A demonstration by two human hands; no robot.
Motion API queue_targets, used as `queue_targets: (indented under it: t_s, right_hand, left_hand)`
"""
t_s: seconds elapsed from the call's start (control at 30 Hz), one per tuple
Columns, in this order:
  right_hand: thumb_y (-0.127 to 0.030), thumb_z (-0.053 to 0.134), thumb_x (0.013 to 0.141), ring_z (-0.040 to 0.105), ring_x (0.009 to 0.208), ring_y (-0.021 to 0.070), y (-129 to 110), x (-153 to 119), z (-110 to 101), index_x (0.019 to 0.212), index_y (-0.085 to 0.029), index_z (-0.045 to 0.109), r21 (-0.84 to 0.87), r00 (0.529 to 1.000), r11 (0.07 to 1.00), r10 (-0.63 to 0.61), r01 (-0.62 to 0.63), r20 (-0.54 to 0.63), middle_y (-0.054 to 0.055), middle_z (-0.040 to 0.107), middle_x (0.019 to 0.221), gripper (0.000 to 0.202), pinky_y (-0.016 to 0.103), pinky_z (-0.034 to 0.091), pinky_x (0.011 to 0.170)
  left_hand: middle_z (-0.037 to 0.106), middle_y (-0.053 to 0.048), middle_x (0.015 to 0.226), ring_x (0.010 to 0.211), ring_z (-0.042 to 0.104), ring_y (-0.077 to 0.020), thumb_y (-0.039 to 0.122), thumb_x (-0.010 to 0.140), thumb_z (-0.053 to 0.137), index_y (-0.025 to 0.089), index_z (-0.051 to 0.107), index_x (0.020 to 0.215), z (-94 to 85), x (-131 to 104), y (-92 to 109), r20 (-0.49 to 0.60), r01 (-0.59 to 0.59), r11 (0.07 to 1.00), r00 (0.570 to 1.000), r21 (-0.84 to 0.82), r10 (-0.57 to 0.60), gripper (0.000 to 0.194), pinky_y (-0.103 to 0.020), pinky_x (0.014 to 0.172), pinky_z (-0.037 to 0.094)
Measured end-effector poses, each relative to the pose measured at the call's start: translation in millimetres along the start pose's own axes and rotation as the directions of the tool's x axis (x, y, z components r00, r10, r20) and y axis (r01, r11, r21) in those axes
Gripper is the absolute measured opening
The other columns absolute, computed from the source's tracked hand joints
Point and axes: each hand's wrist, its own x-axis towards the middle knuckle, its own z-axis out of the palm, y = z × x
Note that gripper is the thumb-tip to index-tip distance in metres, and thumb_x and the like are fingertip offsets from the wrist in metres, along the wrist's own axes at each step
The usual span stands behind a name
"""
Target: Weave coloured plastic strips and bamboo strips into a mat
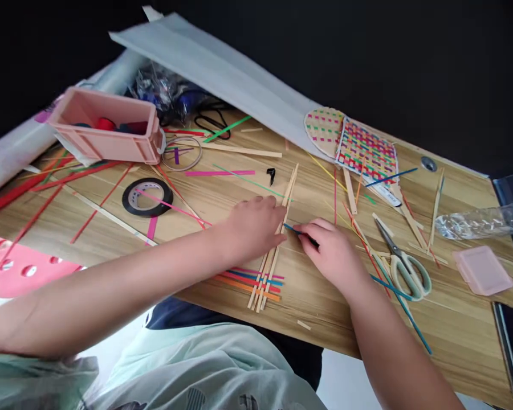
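Hands apart, both over the table (329, 319). Left hand (256, 230) lies palm down across the pale strips (271, 262), fingers bent over them; can't tell if it grips or just presses. Right hand (327, 250) is just to the right, thumb and finger pinched on a blue strip (291, 229), its tip pointing at the pale strips; can't tell if it touches them.

Pale strips stand in a narrow bundle, running from near the table's front edge up past the left hand, far ends close together. Near the front edge, colored strips (271, 288) in pink, blue, red and orange cross them, woven in.

Right of the right hand: scissors (404, 265) with blades partly covered by loose strips, then a pink case (483, 270) and a clear bottle (474, 222). Beyond the hands, a round woven fan (320, 128) with a square woven fan (367, 151) overlapping it. Left side: black tape roll (132, 207), a pink strip across it; pink bin (106, 140) behind.
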Motion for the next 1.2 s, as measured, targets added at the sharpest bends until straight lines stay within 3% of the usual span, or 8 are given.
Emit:
queue_targets:
  t_s: [0.1, 0.33, 0.43, 0.53, 0.7, 0.83, 1.03, 1.2]
  right_hand:
    - [-0.016, 0.049, 0.091, 0.063, 0.091, 0.0204, 3.3, -0.8, 5.0, 0.104, -0.022, 0.069, 0.081, 1.000, 0.996, 0.021, -0.022, 0.018, 0.006, 0.066, 0.099, 0.025, 0.034, 0.047, 0.083]
    - [-0.017, 0.054, 0.085, 0.059, 0.078, 0.0172, 2.2, 1.8, 6.4, 0.079, -0.019, 0.062, 0.203, 0.985, 0.968, 0.163, -0.151, -0.047, 0.004, 0.063, 0.080, 0.011, 0.030, 0.043, 0.074]
    - [-0.029, 0.055, 0.087, 0.053, 0.067, 0.0145, 3.2, 3.6, 6.2, 0.075, -0.020, 0.057, 0.297, 0.970, 0.928, 0.241, -0.224, -0.023, 0.000, 0.059, 0.070, 0.015, 0.028, 0.041, 0.065]
    - [-0.041, 0.056, 0.085, 0.053, 0.067, 0.0135, 1.1, 5.2, 7.8, 0.079, -0.020, 0.058, 0.402, 0.959, 0.874, 0.281, -0.272, 0.038, -0.001, 0.061, 0.074, 0.022, 0.027, 0.041, 0.063]
    - [-0.045, 0.063, 0.078, 0.052, 0.064, 0.0123, -6.2, 6.1, 14.7, 0.091, -0.018, 0.066, 0.520, 0.931, 0.774, 0.335, -0.360, 0.146, -0.002, 0.059, 0.071, 0.030, 0.026, 0.039, 0.060]
    - [-0.046, 0.066, 0.074, 0.040, 0.052, 0.0080, -9.3, 7.2, 21.0, 0.092, -0.018, 0.068, 0.593, 0.901, 0.687, 0.392, -0.420, 0.184, -0.004, 0.053, 0.064, 0.033, 0.023, 0.029, 0.049]
    - [-0.040, 0.072, 0.066, 0.023, 0.042, 0.0038, -24.6, 11.7, 19.0, 0.076, -0.017, 0.060, 0.699, 0.859, 0.510, 0.390, -0.502, 0.332, -0.009, 0.040, 0.053, 0.027, 0.022, 0.016, 0.042]
    - [-0.040, 0.075, 0.060, 0.021, 0.041, 0.0026, -38.5, 11.1, 12.9, 0.072, -0.019, 0.053, 0.791, 0.873, 0.391, 0.332, -0.471, 0.356, -0.011, 0.035, 0.052, 0.033, 0.022, 0.014, 0.041]
  left_hand:
    - [0.059, -0.014, 0.112, 0.107, 0.059, -0.0321, 0.036, 0.085, 0.065, 0.010, 0.058, 0.115, 10.2, 17.6, 1.5, -0.059, 0.085, 0.996, 0.995, -0.017, -0.086, 0.040, -0.042, 0.089, 0.051]
    - [0.061, -0.010, 0.107, 0.103, 0.061, -0.0250, 0.031, 0.081, 0.068, 0.014, 0.060, 0.105, 29.5, 27.3, -11.5, -0.097, 0.082, 0.987, 0.991, -0.135, -0.096, 0.031, -0.034, 0.091, 0.049]
    - [0.063, -0.007, 0.089, 0.092, 0.062, -0.0237, 0.029, 0.081, 0.063, 0.016, 0.062, 0.081, 27.4, 31.5, -14.8, -0.079, 0.082, 0.980, 0.992, -0.184, -0.098, 0.013, -0.033, 0.086, 0.048]
    - [0.062, -0.005, 0.080, 0.083, 0.061, -0.0221, 0.029, 0.080, 0.060, 0.018, 0.060, 0.068, 22.3, 31.5, -14.1, -0.050, 0.055, 0.969, 0.996, -0.241, -0.069, 0.017, -0.032, 0.079, 0.047]
    - [0.059, 0.000, 0.073, 0.073, 0.057, -0.0164, 0.034, 0.078, 0.058, 0.019, 0.056, 0.066, 12.3, 27.7, -10.8, -0.028, 0.034, 0.921, 0.998, -0.388, -0.049, 0.019, -0.026, 0.063, 0.040]
    - [0.054, 0.003, 0.063, 0.063, 0.050, -0.0131, 0.035, 0.077, 0.058, 0.019, 0.051, 0.062, 7.6, 25.6, -10.5, -0.012, 0.041, 0.882, 0.999, -0.470, -0.053, 0.023, -0.025, 0.056, 0.033]
    - [0.054, 0.004, 0.062, 0.061, 0.048, -0.0114, 0.036, 0.080, 0.059, 0.018, 0.054, 0.063, 1.4, 18.1, -11.7, -0.014, 0.000, 0.847, 1.000, -0.532, -0.009, 0.026, -0.025, 0.057, 0.030]
    - [0.057, 0.003, 0.066, 0.065, 0.051, -0.0116, 0.034, 0.081, 0.060, 0.017, 0.059, 0.068, -7.8, 9.0, -9.2, -0.085, -0.105, 0.810, 0.994, -0.577, 0.068, 0.022, -0.024, 0.062, 0.035]
